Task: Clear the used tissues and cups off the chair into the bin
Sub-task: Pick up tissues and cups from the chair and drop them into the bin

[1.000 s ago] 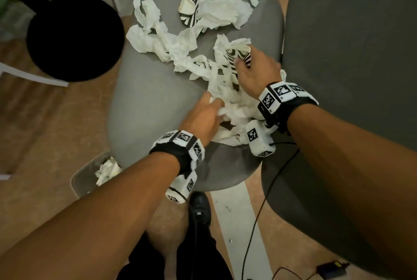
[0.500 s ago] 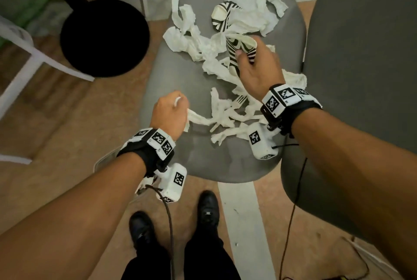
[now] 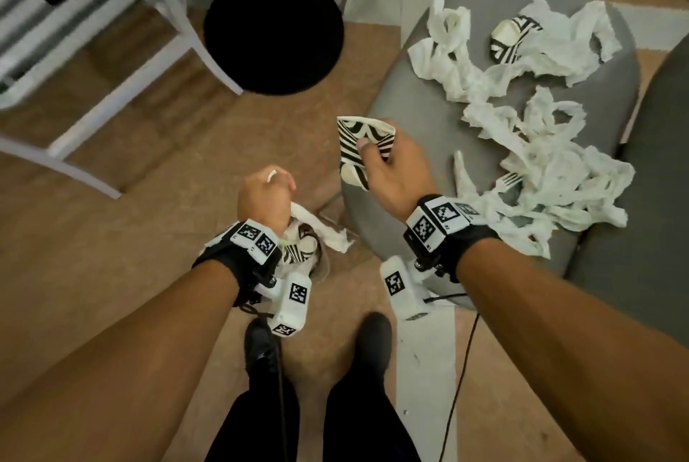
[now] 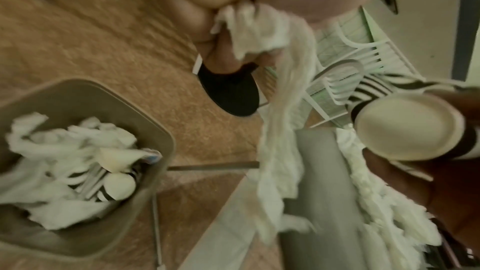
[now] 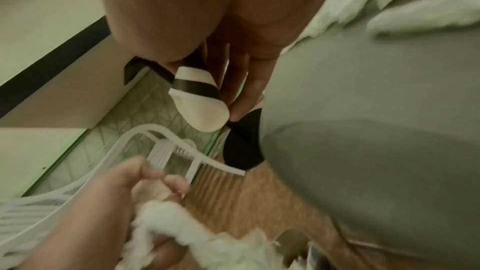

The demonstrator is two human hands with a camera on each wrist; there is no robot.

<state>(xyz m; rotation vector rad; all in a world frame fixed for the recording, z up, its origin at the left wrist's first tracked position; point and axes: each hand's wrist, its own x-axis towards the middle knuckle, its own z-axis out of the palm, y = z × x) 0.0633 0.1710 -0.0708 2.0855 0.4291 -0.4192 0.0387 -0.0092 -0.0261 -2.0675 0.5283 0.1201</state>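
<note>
My left hand [image 3: 266, 187] grips a long white tissue [image 3: 320, 228] that hangs from its fist over the floor, above the bin [image 4: 85, 93]; the same tissue [image 4: 280, 110] trails down in the left wrist view. My right hand [image 3: 387, 167] holds a black-and-white striped paper cup [image 3: 363, 146] at the left edge of the grey chair seat [image 3: 417, 115], with its pale base [image 5: 201, 114] showing in the right wrist view. Several crumpled tissues [image 3: 540, 163] and another striped cup [image 3: 510, 38] lie on the seat. The bin holds tissues and cups [image 4: 114, 182].
A black round table base [image 3: 274, 33] and white chair legs [image 3: 123, 89] stand on the carpet to the left. A second grey chair [image 3: 648, 182] sits at the right. A white plastic fork [image 3: 507, 180] lies among the tissues. My shoes [image 3: 373, 342] are below, beside a trailing cable [image 3: 466, 361].
Both hands have swung left off the chair seat: the left pulled a tissue strip away to above the bin, and the right lifted the striped cup from the pile to the seat's left edge.
</note>
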